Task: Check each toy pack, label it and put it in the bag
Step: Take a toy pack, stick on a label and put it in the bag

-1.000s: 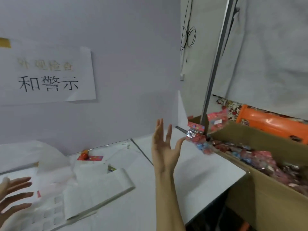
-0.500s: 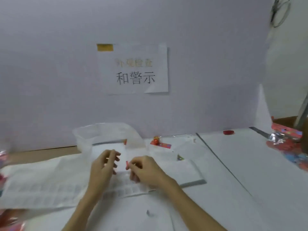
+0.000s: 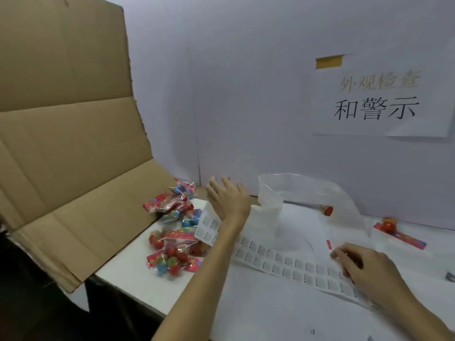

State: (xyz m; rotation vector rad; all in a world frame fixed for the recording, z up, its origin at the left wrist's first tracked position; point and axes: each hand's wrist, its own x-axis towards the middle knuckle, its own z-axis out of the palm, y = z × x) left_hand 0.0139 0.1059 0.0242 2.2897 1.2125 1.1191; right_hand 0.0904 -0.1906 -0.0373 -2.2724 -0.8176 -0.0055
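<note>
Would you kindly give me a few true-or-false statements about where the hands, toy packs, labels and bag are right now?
1. The left hand is open above the table, near the toy packs. True.
2. The right hand rests on the label sheet. True.
3. The toy packs lie inside the clear bag. False: they are piled on the table beside the cardboard box.
4. The left hand grips a toy pack. False: it holds nothing.
5. A paper sign hangs on the wall. True.
</note>
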